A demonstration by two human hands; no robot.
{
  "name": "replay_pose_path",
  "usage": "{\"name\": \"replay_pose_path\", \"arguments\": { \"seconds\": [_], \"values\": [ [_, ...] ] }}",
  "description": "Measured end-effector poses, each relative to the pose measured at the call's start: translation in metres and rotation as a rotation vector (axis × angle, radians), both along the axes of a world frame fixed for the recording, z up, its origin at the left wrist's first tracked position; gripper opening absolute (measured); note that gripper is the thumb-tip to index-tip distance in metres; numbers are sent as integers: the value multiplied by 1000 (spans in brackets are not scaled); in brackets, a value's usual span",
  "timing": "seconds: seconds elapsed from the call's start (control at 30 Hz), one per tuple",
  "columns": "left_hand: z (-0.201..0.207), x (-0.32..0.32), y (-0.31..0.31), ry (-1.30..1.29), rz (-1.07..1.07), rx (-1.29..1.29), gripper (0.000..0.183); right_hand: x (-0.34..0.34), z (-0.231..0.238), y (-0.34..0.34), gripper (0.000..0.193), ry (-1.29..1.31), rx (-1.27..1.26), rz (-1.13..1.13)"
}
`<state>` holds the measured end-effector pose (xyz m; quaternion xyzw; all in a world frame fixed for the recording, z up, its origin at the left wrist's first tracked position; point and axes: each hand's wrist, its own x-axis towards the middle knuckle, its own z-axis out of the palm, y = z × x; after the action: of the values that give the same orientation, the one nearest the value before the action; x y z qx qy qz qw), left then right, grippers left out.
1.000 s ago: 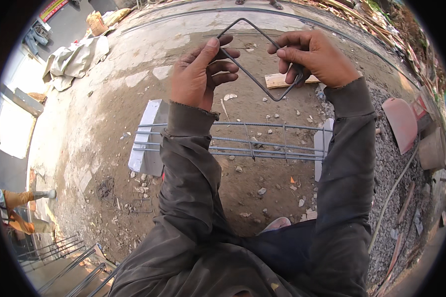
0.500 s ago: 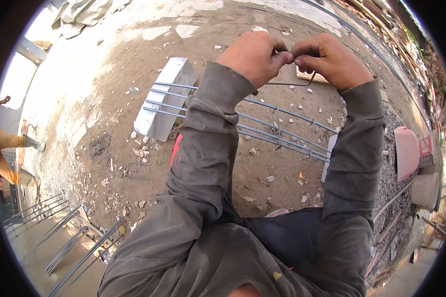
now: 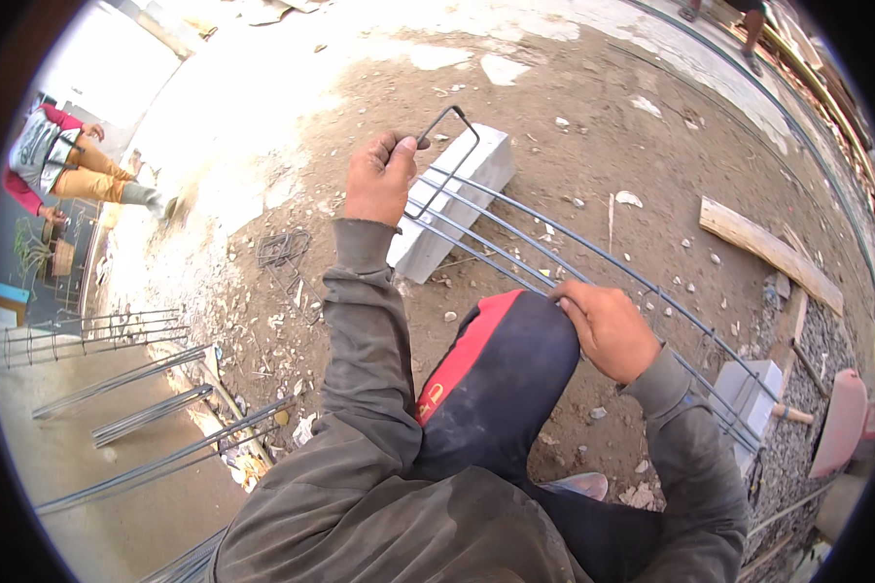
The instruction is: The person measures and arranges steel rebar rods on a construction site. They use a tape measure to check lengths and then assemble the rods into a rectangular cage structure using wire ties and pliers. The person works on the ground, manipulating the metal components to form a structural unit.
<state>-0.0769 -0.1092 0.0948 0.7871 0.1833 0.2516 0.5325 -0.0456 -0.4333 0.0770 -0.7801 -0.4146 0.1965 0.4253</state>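
Note:
My left hand (image 3: 383, 180) is closed around one side of a rectangular stirrup (image 3: 467, 122) of bent dark steel rod. It holds the stirrup over the left ends of several long steel bars (image 3: 540, 243). These bars rest on a whitish block (image 3: 481, 175) at the left and a second pale block (image 3: 749, 384) at the right. My right hand (image 3: 612, 332) is beside my raised knee, close to the bars, with its fingers curled together. Whatever its fingertips pinch, if anything, is hidden.
A wooden plank (image 3: 770, 253) lies at the right, near a pink container (image 3: 836, 423) and gravel. Bundled bars (image 3: 151, 416) jut in at the lower left. Tangled wire (image 3: 282, 250) lies on the stony dirt. Another person (image 3: 78, 165) stands at the far left.
My hands have come apart from where they met in front of me. The left has moved left with the stirrup; the right has dropped toward my knee. My view has shifted.

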Motion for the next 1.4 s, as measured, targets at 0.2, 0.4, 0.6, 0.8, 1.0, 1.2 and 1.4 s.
{"name": "replay_pose_path", "arguments": {
  "seconds": [0.2,0.4,0.6,0.8,1.0,1.2,1.4],
  "values": [
    [-53,-43,59,-68,208,-238,21,1,-126,-3,43,413,-526,298],
    [-69,-55,100,-23,266,-241,21,-37,-199,-8,49,202,-805,195],
    [-86,-53,113,1,289,-136,23,-22,-209,-6,57,132,-795,-14],
    [-104,-36,109,-45,255,-73,20,-4,-206,-6,66,34,-740,-211],
    [-110,-26,100,-43,304,37,22,8,-205,16,74,-157,-515,-551],
    [-125,-8,115,-82,317,132,21,42,-195,45,84,-493,-169,-914],
    [-135,8,114,-40,301,141,19,41,-197,34,87,-427,-227,-814]
  ]
}}
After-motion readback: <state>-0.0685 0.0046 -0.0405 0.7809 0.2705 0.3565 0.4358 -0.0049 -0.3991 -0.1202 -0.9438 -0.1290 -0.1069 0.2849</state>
